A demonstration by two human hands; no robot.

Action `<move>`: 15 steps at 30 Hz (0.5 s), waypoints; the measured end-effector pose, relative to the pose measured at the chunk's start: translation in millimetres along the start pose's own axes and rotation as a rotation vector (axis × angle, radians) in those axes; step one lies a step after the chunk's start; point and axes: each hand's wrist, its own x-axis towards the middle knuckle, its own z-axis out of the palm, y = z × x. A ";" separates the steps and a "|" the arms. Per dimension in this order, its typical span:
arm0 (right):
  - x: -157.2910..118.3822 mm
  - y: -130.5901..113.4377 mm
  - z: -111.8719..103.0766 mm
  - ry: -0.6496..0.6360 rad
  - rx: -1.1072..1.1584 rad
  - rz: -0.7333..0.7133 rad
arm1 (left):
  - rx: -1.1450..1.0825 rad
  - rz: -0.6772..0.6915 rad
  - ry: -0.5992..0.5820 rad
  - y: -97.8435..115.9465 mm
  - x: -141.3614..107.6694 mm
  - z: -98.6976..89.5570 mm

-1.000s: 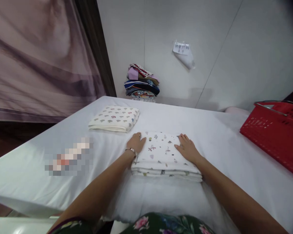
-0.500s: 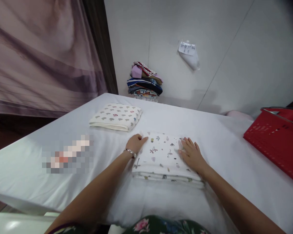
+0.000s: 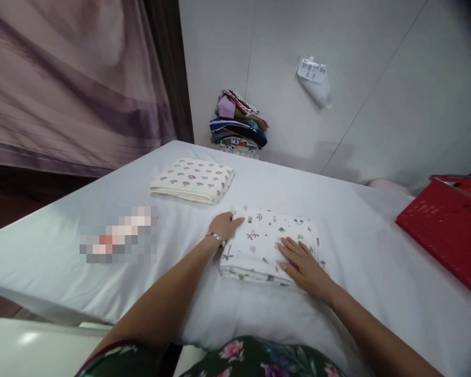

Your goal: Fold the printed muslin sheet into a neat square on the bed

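A folded white cloth with small plant prints (image 3: 267, 233) lies flat on the white-covered table (image 3: 377, 251), close to my body. My left hand (image 3: 224, 226) rests at its left edge, thumb on top and the other fingers curled at the side, partly hidden. My right hand (image 3: 304, 264) lies spread on the cloth's lower right part, holding nothing. Farther back on the left is another folded cloth (image 3: 192, 179), cream with grey and red prints, which neither hand touches.
A red basket (image 3: 447, 225) with a metal handle stands at the right. Several folded fabrics (image 3: 239, 125) are stacked beyond the table's far edge. A blurred-out item (image 3: 120, 235) lies on the left. A pinkish curtain (image 3: 74, 89) hangs at the left.
My right hand has slid from the cloth's upper right edge toward its front, nearer to me. My left hand stays at the left edge. The whole view has shifted slightly.
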 end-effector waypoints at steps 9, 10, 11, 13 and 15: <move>-24.4 -18.4 4.9 0.073 -0.115 -0.174 | -0.247 -0.032 -0.240 -12.8 -43.3 -21.1; -23.9 -19.1 6.3 0.083 -0.123 -0.180 | -0.255 -0.033 -0.269 -13.7 -50.7 -23.3; -22.8 -20.1 7.5 0.089 -0.128 -0.189 | -0.255 -0.030 -0.295 -14.4 -58.1 -25.4; -19.3 -22.8 9.4 0.089 -0.134 -0.214 | -0.252 -0.020 -0.334 -15.3 -71.4 -28.6; -14.9 -26.6 10.3 0.083 -0.139 -0.229 | -0.264 -0.007 -0.348 -16.2 -81.4 -29.8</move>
